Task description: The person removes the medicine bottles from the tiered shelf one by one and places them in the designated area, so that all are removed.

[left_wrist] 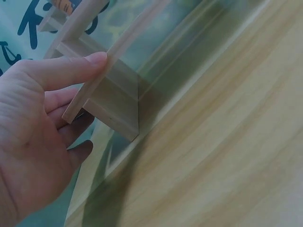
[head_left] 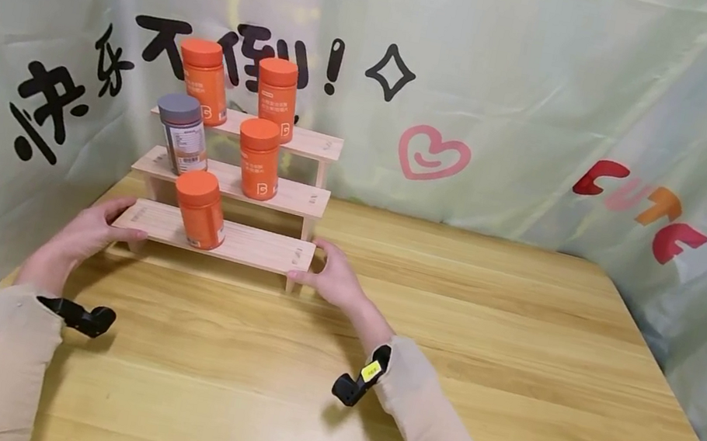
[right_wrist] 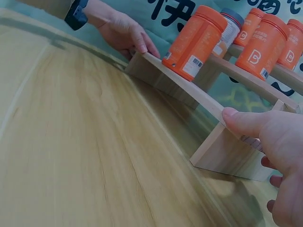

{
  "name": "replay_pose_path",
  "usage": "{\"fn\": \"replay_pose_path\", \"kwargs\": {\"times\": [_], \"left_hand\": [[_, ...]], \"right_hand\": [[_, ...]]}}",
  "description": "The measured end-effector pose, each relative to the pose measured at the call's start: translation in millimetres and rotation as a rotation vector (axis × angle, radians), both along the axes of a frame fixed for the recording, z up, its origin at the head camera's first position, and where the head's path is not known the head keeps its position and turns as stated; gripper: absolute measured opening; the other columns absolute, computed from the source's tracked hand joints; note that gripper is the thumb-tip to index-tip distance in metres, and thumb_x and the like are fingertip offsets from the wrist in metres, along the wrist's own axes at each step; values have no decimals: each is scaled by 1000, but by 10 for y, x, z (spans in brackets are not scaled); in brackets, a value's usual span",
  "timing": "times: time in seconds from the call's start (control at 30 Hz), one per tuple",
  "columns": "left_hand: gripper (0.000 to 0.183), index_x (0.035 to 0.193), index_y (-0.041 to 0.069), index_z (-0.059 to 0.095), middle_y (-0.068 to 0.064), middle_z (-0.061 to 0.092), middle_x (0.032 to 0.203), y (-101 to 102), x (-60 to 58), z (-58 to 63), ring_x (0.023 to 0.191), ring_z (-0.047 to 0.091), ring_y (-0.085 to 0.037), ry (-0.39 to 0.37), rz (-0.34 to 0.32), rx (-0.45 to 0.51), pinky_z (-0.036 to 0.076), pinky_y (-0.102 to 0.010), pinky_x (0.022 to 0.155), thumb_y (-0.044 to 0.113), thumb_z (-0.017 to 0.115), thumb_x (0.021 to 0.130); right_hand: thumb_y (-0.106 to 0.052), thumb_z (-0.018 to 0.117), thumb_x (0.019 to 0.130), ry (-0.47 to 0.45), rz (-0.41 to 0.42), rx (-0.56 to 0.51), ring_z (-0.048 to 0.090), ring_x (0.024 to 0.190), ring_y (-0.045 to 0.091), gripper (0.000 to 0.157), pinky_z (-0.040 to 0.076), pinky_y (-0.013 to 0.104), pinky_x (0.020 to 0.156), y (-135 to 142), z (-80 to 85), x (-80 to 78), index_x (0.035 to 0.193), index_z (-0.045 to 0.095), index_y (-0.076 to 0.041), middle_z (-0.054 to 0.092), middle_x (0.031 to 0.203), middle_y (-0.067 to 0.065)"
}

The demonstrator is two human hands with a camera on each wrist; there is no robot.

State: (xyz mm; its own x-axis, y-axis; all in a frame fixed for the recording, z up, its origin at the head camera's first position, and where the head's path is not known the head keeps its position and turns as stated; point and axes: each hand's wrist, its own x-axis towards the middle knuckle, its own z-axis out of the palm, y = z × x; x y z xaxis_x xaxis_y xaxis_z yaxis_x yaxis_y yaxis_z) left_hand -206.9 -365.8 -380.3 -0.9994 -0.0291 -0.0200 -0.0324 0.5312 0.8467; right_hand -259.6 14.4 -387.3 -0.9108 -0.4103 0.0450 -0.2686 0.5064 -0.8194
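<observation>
A three-step wooden display rack (head_left: 259, 247) stands at the back left of the table. My left hand (head_left: 89, 231) grips the left end of its lowest board, thumb on the front edge. At the right end my right hand (head_left: 338, 278) holds the same board, its thumb (right_wrist: 236, 119) against the front edge. On that board stands an orange jar (head_left: 202, 213). The middle step bears a grey-lidded jar (head_left: 186, 140) with a white label and another orange jar (head_left: 260, 166). Up on the top step are a left orange jar (head_left: 205, 86) and a right one (head_left: 277, 101).
Wood-grain tabletop (head_left: 513, 359) stretches to the right and front of the rack. A pale green cloth (head_left: 529, 70) with printed lettering hangs behind and along the sides. Each wrist wears a small black camera (head_left: 84, 319).
</observation>
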Motion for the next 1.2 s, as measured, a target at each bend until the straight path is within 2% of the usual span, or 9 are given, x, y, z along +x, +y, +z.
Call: {"fn": "replay_pose_path", "kwargs": {"times": [0.03, 0.1, 0.17, 0.23, 0.43, 0.63, 0.77, 0.9, 1.2], "left_hand": [[83, 143, -11, 9, -35, 14, 145, 19, 5, 7, 128, 20, -44, 6, -3, -10, 16, -52, 108, 16, 64, 87], [81, 142, -13, 13, -37, 21, 142, 55, 19, 20, 124, 27, -43, 24, -11, -45, 26, -41, 107, 15, 64, 87], [77, 139, -16, 19, -37, 30, 137, 98, 30, 33, 118, 34, -40, 45, -25, -78, 33, -26, 98, 14, 65, 86], [75, 137, -17, 22, -37, 34, 133, 133, 38, 35, 115, 38, -38, 44, -36, -102, 35, -17, 86, 14, 65, 85], [72, 136, -17, 26, -36, 38, 131, 239, 107, 27, 113, 41, -37, 38, -54, -88, 35, -9, 77, 17, 66, 86], [70, 135, -16, 30, -35, 40, 131, 396, 149, 32, 116, 42, -39, 57, -76, -79, 38, -16, 84, 18, 67, 86], [69, 135, -16, 30, -35, 38, 133, 530, 128, 23, 120, 40, -41, 56, -89, -54, 39, -35, 96, 16, 66, 86], [70, 134, -16, 29, -35, 38, 133, 647, 106, 11, 120, 39, -42, 52, -109, -20, 33, -49, 101, 14, 68, 85], [72, 133, -16, 31, -34, 39, 132, 928, 94, 4, 121, 39, -44, 65, -151, -6, 32, -53, 102, 15, 71, 82]], "right_hand": [[-29, 78, 76, 5, 2, 7, 34, 130, 31, 82, 31, 42, 106, 19, 0, 3, 140, 36, 1, 36, 144, 15], [-30, 77, 76, 3, 4, 15, 34, 130, 32, 83, 31, 42, 106, 62, -3, 10, 140, 35, 0, 35, 144, 16], [-31, 77, 76, -4, 3, 27, 34, 130, 33, 84, 31, 42, 106, 115, -11, 21, 141, 34, -1, 35, 145, 15], [-31, 77, 76, -16, 0, 36, 35, 129, 34, 84, 32, 43, 105, 176, -16, 39, 142, 34, -2, 34, 145, 15], [-33, 78, 75, -9, 6, 52, 36, 129, 33, 85, 32, 45, 105, 365, -21, 86, 141, 35, -3, 36, 144, 14], [-35, 78, 74, -25, 0, 46, 34, 131, 31, 86, 29, 46, 106, 585, -56, 116, 142, 34, -5, 35, 145, 13], [-38, 77, 74, -33, -2, 36, 30, 132, 32, 87, 27, 48, 107, 762, -58, 139, 143, 33, -7, 33, 146, 13], [-40, 77, 74, -27, 6, 38, 28, 133, 34, 89, 25, 50, 107, 926, -52, 170, 143, 32, -7, 31, 147, 15], [-38, 76, 75, -17, 2, 38, 24, 134, 35, 87, 21, 52, 108, 1275, -39, 224, 142, 32, -4, 31, 146, 17]]}}
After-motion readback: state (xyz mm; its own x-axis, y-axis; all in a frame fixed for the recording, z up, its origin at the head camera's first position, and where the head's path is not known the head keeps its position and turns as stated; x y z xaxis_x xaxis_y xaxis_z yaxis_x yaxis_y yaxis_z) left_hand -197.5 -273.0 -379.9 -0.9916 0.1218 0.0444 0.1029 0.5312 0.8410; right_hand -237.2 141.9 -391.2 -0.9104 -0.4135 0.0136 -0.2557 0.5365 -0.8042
